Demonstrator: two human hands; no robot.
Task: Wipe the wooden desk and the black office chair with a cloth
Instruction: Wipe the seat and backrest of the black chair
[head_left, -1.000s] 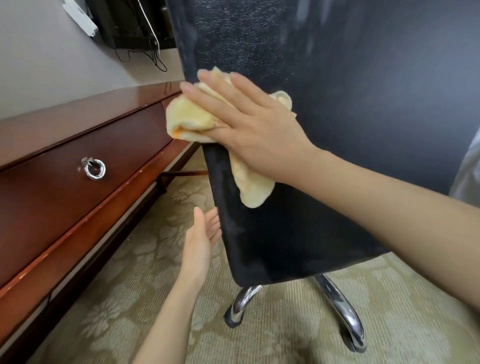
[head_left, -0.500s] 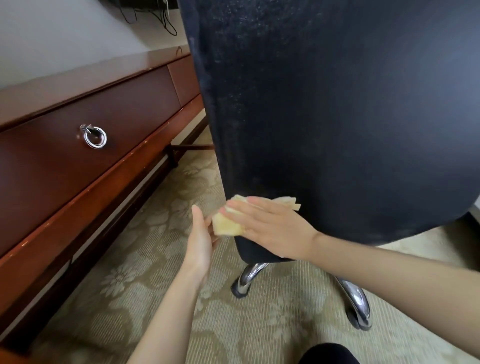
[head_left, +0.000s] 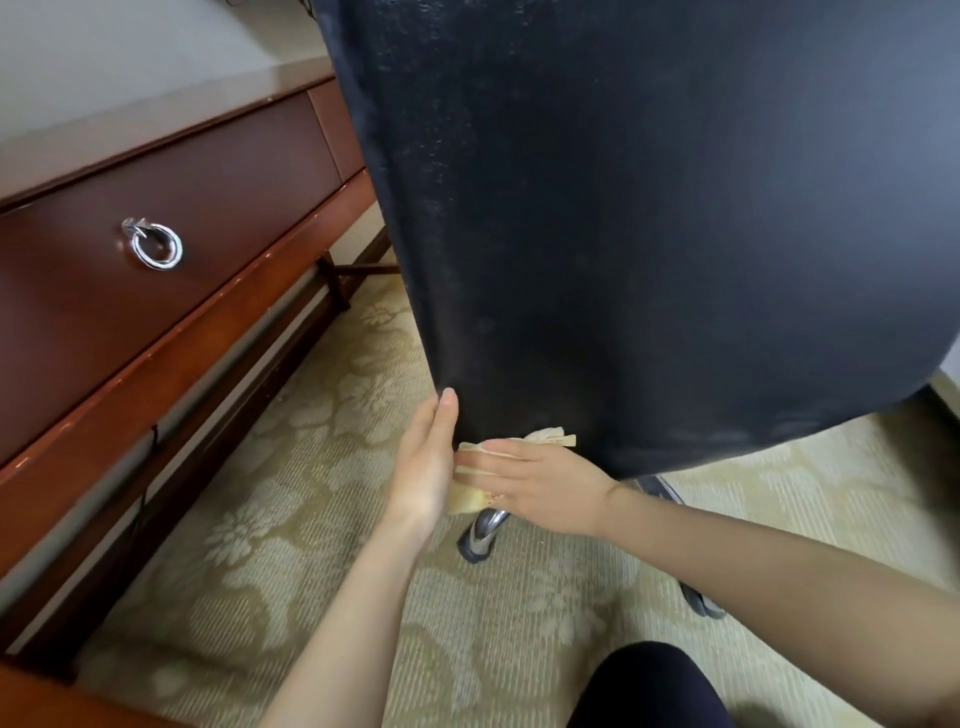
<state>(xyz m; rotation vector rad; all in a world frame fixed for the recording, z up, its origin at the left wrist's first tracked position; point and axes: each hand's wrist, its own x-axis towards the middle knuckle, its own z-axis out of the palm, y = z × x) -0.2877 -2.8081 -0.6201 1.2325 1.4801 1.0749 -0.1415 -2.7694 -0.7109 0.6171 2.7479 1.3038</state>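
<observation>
Carpet (head_left: 291, 519): pale gold with a floral pattern, running under everything in sight.
Knee (head_left: 649, 686): dark-clad, at the bottom edge, nearest of all and apart from both arms.
Left hand (head_left: 423, 467): flat, fingers straight, thumb pointing up against the chair's lower left corner. It holds nothing, and its palm side meets the cloth and the other hand's fingertips.
Right hand (head_left: 540, 486): fingers straight and side by side, pressing the cloth flat on the chair's bottom edge, not curled round it.
Cloth (head_left: 467, 503): yellow and crumpled, mostly hidden under the right hand. One bit pokes out above the knuckles against the black fabric and another shows below the fingers, between the two hands.
Legs (head_left: 483, 535): a chrome leg stands just behind the hands with its top covered by the cloth. A second shows past the right forearm.
Chair (head_left: 623, 234): its black back fills the middle and right and blocks whatever lies beyond. Faint dull smears mark the fabric.
Desk (head_left: 156, 364): reddish-brown wood on the left, just beside the chair, whose edge hides its far end.
Drawer (head_left: 234, 197): front flush with the desk, a silver ring pull (head_left: 156, 247) hanging on it.
Cord (head_left: 148, 467): dark, hanging under the desk.
Pale surface (head_left: 130, 67): plain, above the desk's front. Whether it is wall or desk top I cannot tell.
</observation>
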